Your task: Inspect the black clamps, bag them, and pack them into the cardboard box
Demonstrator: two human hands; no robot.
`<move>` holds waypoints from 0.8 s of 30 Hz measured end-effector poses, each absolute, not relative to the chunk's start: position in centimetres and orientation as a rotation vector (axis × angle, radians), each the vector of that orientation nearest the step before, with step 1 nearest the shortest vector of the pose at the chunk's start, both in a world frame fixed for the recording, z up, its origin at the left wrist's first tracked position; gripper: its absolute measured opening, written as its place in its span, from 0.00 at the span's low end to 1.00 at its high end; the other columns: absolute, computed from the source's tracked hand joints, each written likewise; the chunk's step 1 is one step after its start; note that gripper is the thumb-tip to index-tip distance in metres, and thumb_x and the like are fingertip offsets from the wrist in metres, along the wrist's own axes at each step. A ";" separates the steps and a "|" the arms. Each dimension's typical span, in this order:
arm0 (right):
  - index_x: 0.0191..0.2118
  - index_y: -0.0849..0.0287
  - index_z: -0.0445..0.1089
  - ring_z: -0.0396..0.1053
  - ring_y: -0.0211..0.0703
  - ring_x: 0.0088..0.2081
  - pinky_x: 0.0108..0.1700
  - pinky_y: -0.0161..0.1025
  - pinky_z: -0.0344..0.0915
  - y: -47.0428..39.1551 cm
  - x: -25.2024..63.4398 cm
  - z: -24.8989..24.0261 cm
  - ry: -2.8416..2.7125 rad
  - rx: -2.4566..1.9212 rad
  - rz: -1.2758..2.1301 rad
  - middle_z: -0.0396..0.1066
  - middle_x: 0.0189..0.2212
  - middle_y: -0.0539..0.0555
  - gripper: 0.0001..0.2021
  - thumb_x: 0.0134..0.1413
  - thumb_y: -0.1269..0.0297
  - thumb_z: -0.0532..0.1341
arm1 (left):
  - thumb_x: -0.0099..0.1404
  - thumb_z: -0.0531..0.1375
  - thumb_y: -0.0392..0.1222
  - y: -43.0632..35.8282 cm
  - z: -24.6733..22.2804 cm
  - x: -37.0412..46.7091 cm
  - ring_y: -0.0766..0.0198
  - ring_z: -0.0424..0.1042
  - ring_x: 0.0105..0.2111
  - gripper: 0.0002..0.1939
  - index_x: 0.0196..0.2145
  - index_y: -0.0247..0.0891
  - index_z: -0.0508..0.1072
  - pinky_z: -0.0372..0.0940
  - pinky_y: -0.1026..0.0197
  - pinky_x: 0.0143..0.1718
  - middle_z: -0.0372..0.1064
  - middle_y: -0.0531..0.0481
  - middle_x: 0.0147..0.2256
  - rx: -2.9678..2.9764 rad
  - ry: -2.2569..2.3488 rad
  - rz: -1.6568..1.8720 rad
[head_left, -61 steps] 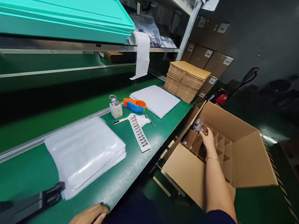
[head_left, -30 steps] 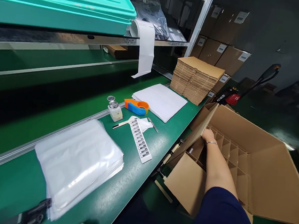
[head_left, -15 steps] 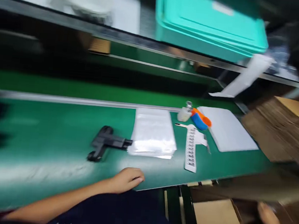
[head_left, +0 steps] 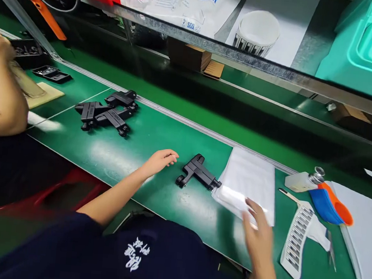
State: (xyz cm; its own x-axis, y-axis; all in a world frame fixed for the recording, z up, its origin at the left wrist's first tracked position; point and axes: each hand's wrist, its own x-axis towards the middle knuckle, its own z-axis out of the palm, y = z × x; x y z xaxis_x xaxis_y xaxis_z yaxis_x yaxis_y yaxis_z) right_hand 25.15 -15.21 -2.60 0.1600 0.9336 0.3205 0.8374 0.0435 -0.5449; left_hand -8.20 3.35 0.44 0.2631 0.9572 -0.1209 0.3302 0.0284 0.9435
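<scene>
My left hand [head_left: 162, 161] hovers over the green workbench [head_left: 160, 131], holding nothing, its fingers loosely extended just left of a black T-shaped plastic part [head_left: 198, 171]. One end of that part touches a stack of clear plastic bags [head_left: 250, 180]. Over the near edge of the stack is my right hand [head_left: 258, 230], slightly blurred, fingers apart and nothing in them; whether it touches the bags I cannot tell. Farther left, several similar black parts [head_left: 112, 113] lie in a pile.
To the right are a label strip [head_left: 297, 240], tweezers [head_left: 331, 252], a pump bottle [head_left: 301, 181], blue and orange scoops [head_left: 328, 204] and white sheets [head_left: 366, 233]. A shelf [head_left: 207, 41] with a label roll [head_left: 259, 28] and teal bin [head_left: 365, 55] overhangs. A co-worker's arm [head_left: 4, 93] is at left.
The view has swung left, bringing the pile of black parts into sight. My right hand has come from the cardboard box at lower right to the bags. My left hand has lifted and uncurled.
</scene>
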 end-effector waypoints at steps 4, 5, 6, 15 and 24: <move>0.62 0.61 0.60 0.65 0.61 0.56 0.59 0.64 0.59 -8.9 18.2 -2.1 -2.003 -1.765 0.181 0.67 0.54 0.67 0.26 0.63 0.53 0.56 | 0.57 0.56 0.55 3.5 -1.4 -6.5 0.59 0.73 0.37 0.21 0.40 0.37 0.74 0.68 0.59 0.37 0.75 0.44 0.39 1.484 1.239 0.742; 0.61 0.64 0.61 0.66 0.62 0.53 0.59 0.67 0.58 -7.3 17.1 -2.1 -2.060 -1.807 0.164 0.69 0.51 0.69 0.27 0.62 0.53 0.58 | 0.57 0.56 0.54 3.4 -1.6 -6.3 0.58 0.73 0.40 0.20 0.41 0.37 0.74 0.68 0.58 0.40 0.74 0.44 0.41 1.485 1.244 0.746; 0.59 0.66 0.63 0.68 0.62 0.50 0.58 0.66 0.58 -6.0 16.3 -2.0 -2.096 -1.843 0.163 0.71 0.47 0.69 0.26 0.61 0.53 0.59 | 0.57 0.57 0.53 3.4 -1.6 -6.2 0.57 0.72 0.43 0.20 0.42 0.38 0.74 0.67 0.57 0.44 0.74 0.44 0.44 1.487 1.248 0.751; 0.58 0.59 0.64 0.70 0.52 0.47 0.62 0.59 0.53 -8.3 16.9 0.7 -2.115 -1.477 0.064 0.72 0.46 0.62 0.21 0.65 0.53 0.56 | 0.58 0.59 0.64 1.8 0.5 -4.0 0.55 0.70 0.43 0.31 0.48 0.34 0.70 0.64 0.57 0.43 0.72 0.42 0.44 1.197 0.924 0.541; 0.39 0.58 0.71 0.64 0.39 0.19 0.24 0.38 0.64 -11.1 20.0 0.9 -1.020 -1.644 1.076 0.65 0.19 0.49 0.26 0.63 0.41 0.48 | 0.56 0.58 0.71 -0.9 2.1 -2.7 0.57 0.68 0.37 0.38 0.49 0.34 0.67 0.63 0.58 0.40 0.69 0.47 0.39 1.674 0.865 0.710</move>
State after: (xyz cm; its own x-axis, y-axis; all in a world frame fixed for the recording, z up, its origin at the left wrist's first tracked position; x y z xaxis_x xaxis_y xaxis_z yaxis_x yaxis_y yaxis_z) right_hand 20.01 -11.10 0.85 0.2825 0.9362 -0.2090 0.1582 -0.2604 -0.9525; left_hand -2.66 -0.87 2.13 0.5588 0.8288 0.0305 0.1919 -0.1650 0.9674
